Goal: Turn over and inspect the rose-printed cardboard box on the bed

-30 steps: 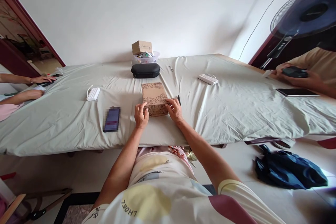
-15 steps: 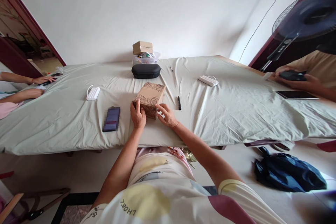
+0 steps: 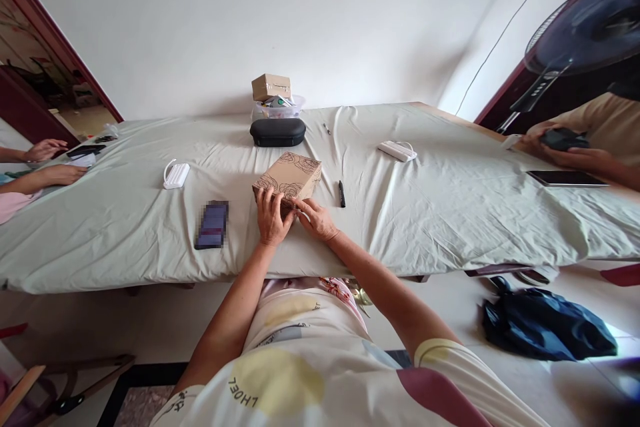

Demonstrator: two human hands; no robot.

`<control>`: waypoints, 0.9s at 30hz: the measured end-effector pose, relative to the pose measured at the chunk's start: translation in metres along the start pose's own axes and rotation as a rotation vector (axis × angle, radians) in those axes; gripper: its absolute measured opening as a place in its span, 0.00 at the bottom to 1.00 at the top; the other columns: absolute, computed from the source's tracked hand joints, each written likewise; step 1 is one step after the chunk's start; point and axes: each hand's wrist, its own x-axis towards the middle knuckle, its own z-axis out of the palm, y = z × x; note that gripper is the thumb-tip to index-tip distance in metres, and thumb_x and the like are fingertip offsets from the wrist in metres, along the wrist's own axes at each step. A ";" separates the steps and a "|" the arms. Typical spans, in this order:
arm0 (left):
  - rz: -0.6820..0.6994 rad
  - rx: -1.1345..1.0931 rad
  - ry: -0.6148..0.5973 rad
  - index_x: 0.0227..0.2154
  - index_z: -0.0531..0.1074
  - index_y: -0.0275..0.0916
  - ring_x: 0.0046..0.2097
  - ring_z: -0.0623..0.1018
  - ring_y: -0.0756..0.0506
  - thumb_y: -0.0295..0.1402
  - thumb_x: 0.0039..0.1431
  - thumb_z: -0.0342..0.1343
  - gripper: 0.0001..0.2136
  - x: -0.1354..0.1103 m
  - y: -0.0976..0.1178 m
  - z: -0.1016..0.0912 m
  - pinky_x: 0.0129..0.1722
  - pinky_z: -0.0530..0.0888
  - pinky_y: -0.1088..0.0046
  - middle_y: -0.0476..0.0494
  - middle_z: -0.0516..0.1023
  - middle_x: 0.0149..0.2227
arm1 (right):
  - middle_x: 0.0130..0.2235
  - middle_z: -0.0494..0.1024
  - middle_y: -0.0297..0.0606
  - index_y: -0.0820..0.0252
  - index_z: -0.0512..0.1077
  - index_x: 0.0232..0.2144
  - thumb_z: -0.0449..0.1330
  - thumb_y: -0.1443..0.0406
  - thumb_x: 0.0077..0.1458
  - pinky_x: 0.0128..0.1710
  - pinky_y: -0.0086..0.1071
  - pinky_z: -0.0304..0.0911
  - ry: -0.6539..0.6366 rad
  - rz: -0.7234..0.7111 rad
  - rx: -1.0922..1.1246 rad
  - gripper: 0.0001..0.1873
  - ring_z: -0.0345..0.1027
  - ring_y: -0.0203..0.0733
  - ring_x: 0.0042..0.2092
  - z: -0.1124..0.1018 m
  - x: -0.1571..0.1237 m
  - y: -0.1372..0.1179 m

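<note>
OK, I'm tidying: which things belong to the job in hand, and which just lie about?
In use: patterned box, left hand and right hand at its front.
Seemingly idle: black pen, phone, black case, left white gadget, right white gadget.

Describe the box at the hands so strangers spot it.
On the cloth-covered table, find the black case. Nearer the viewer sits the cardboard box, touched by left hand and right hand. Dark swirls set it apart from the plainer carton farther back.

From my place, the left hand (image 3: 273,217) and the right hand (image 3: 317,220) hide much of the near side of the patterned box (image 3: 293,175). The phone (image 3: 212,224) looks blurred, the fan (image 3: 595,23) is cut at the right edge, and the contents (image 3: 277,103) of the tub (image 3: 299,107) I cannot tell.
</note>
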 end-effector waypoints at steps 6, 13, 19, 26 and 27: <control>0.012 -0.064 0.028 0.55 0.72 0.35 0.75 0.58 0.30 0.45 0.69 0.52 0.21 -0.001 -0.002 0.004 0.71 0.60 0.41 0.25 0.70 0.65 | 0.47 0.78 0.44 0.53 0.64 0.69 0.48 0.56 0.74 0.45 0.37 0.76 0.055 0.170 -0.041 0.27 0.75 0.44 0.42 -0.007 0.001 0.005; 0.009 -0.174 0.051 0.52 0.74 0.38 0.72 0.64 0.36 0.38 0.71 0.47 0.16 0.001 -0.012 0.000 0.71 0.63 0.49 0.29 0.72 0.63 | 0.42 0.79 0.41 0.54 0.69 0.66 0.51 0.56 0.71 0.44 0.37 0.74 0.205 0.355 -0.039 0.26 0.72 0.41 0.35 -0.019 0.000 0.019; -0.119 -0.164 0.092 0.51 0.74 0.38 0.68 0.69 0.38 0.35 0.70 0.45 0.15 0.001 -0.014 -0.003 0.69 0.67 0.54 0.29 0.70 0.64 | 0.31 0.75 0.33 0.56 0.68 0.64 0.53 0.52 0.68 0.39 0.37 0.70 0.385 0.548 0.074 0.28 0.69 0.41 0.32 -0.026 -0.002 0.032; -0.274 -0.170 0.111 0.55 0.72 0.38 0.65 0.73 0.38 0.30 0.66 0.47 0.18 0.002 -0.019 -0.001 0.67 0.70 0.57 0.30 0.73 0.62 | 0.26 0.72 0.32 0.57 0.74 0.40 0.55 0.41 0.62 0.32 0.36 0.65 0.400 0.715 0.137 0.26 0.66 0.41 0.28 -0.030 -0.001 0.038; -0.294 -0.173 0.100 0.58 0.71 0.38 0.65 0.73 0.39 0.29 0.65 0.47 0.20 0.002 -0.020 0.000 0.67 0.70 0.58 0.31 0.74 0.62 | 0.26 0.72 0.32 0.57 0.73 0.37 0.55 0.41 0.61 0.32 0.35 0.64 0.385 0.708 0.151 0.26 0.65 0.40 0.27 -0.031 -0.001 0.036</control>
